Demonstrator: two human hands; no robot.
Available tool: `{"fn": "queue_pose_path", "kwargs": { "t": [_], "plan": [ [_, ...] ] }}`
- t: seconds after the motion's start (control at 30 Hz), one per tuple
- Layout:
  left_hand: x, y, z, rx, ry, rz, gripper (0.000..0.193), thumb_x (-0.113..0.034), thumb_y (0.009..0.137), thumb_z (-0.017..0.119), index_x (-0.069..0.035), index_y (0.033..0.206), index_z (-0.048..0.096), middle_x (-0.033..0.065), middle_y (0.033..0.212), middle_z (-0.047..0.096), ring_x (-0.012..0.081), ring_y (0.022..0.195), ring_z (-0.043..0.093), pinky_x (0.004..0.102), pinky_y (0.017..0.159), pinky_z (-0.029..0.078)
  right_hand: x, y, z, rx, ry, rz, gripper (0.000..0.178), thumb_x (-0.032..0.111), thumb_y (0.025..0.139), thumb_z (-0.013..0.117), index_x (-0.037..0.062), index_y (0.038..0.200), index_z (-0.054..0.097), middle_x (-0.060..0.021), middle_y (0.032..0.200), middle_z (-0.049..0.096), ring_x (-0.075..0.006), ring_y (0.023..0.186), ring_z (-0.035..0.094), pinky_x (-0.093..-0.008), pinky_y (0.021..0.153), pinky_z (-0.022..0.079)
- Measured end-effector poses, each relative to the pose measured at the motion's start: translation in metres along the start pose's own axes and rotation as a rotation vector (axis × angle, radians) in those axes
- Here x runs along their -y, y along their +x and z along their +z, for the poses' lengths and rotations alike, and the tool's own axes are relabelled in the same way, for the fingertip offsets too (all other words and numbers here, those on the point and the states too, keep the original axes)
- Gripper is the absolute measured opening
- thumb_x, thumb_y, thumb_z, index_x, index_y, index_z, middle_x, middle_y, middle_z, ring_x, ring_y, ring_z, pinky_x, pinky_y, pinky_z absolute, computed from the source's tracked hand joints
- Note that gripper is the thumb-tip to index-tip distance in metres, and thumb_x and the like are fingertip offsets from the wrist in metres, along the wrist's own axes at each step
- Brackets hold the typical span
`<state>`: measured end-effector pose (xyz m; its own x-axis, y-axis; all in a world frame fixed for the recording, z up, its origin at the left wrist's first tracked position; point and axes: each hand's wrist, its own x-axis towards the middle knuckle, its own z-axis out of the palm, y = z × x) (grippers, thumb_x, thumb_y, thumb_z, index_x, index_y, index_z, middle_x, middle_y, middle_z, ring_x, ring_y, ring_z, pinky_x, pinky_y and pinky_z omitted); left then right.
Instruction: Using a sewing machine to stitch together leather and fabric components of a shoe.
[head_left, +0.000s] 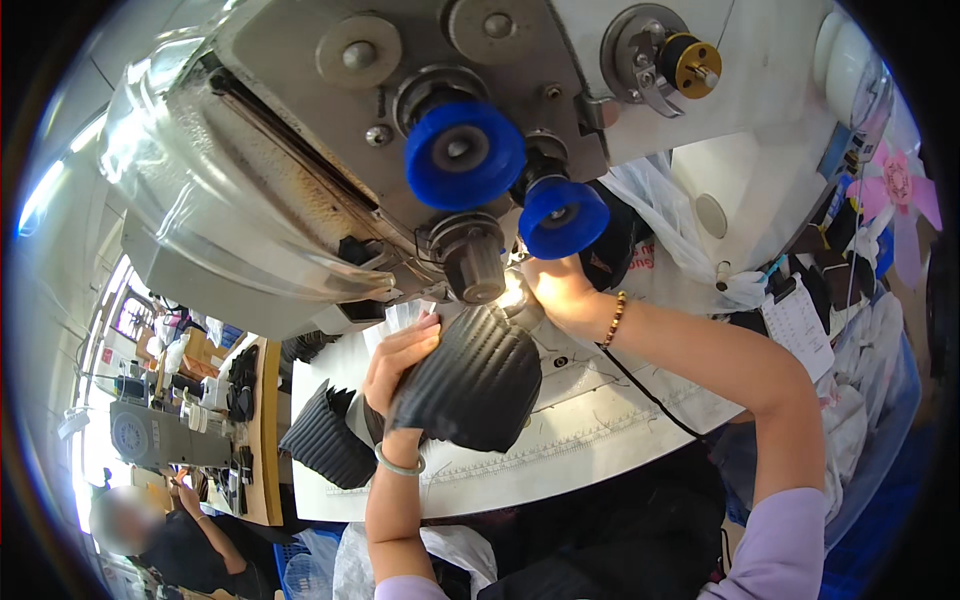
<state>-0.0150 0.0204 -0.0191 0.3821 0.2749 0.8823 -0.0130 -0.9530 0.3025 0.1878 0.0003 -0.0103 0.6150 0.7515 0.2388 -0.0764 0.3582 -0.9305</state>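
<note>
Left hand (398,358) grips the ribbed black piece (472,382), apparently steadying it near the machine (312,112); right hand (564,292): fingers hidden, grip cannot be told.

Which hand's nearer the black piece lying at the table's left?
Left. The left hand is just up and right of that black piece, against a second ribbed piece; the right hand is farther right, just under the lower blue knob.
</note>
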Motion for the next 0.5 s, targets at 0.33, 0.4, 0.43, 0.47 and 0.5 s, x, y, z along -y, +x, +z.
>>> {"fn": "queue_pose_path", "kwargs": {
  "t": [0.33, 0.4, 0.43, 0.47, 0.5],
  "plan": [
    [-0.077, 0.022, 0.013, 0.333, 0.751, 0.325, 0.027, -0.003, 0.075, 0.06, 0.011, 0.099, 0.063, 0.0183, 0.097, 0.063, 0.0329, 0.096, 0.066, 0.0397, 0.089, 0.056, 0.022, -0.054, -0.102, 0.129, -0.055, -0.524, 0.013, 0.009, 0.091, 0.06, 0.0008, 0.101, 0.06, -0.0017, 0.085, 0.057, -0.0047, 0.065, 0.041, -0.0219, 0.056, 0.037],
    [-0.08, 0.024, 0.018, 0.373, 0.851, 0.35, 0.032, -0.002, 0.071, 0.06, 0.013, 0.099, 0.062, 0.0195, 0.094, 0.061, 0.0331, 0.09, 0.066, 0.0379, 0.085, 0.057, 0.061, -0.065, -0.1, 0.355, -0.352, -0.669, 0.025, 0.005, 0.083, 0.063, 0.0022, 0.108, 0.062, -0.0046, 0.09, 0.06, -0.008, 0.065, 0.044, -0.0232, 0.058, 0.04],
    [-0.083, 0.024, 0.019, 0.355, 0.863, 0.333, 0.032, -0.002, 0.071, 0.06, 0.013, 0.099, 0.062, 0.0195, 0.094, 0.061, 0.0331, 0.09, 0.066, 0.0379, 0.085, 0.057, 0.076, -0.068, -0.096, 0.546, -0.639, -0.798, 0.04, 0.001, 0.075, 0.066, 0.0036, 0.114, 0.063, -0.0075, 0.095, 0.062, -0.0113, 0.065, 0.048, -0.0244, 0.06, 0.043],
    [-0.087, 0.025, 0.02, 0.382, 0.903, 0.326, 0.033, -0.003, 0.069, 0.06, 0.013, 0.098, 0.062, 0.0192, 0.093, 0.061, 0.0324, 0.089, 0.065, 0.0375, 0.084, 0.057, 0.082, -0.068, -0.09, 0.571, -0.64, -0.808, 0.04, 0.001, 0.075, 0.066, 0.0036, 0.114, 0.063, -0.0075, 0.095, 0.062, -0.0113, 0.065, 0.048, -0.0244, 0.06, 0.043],
    [-0.088, 0.026, 0.022, 0.409, 0.934, 0.326, 0.034, -0.003, 0.068, 0.06, 0.013, 0.098, 0.061, 0.0189, 0.092, 0.06, 0.0317, 0.087, 0.065, 0.037, 0.083, 0.057, 0.086, -0.069, -0.084, 0.587, -0.764, -0.772, 0.05, 0.002, 0.068, 0.067, 0.0068, 0.118, 0.064, -0.0091, 0.099, 0.063, -0.0158, 0.065, 0.05, -0.0264, 0.061, 0.045]
  ]
}}
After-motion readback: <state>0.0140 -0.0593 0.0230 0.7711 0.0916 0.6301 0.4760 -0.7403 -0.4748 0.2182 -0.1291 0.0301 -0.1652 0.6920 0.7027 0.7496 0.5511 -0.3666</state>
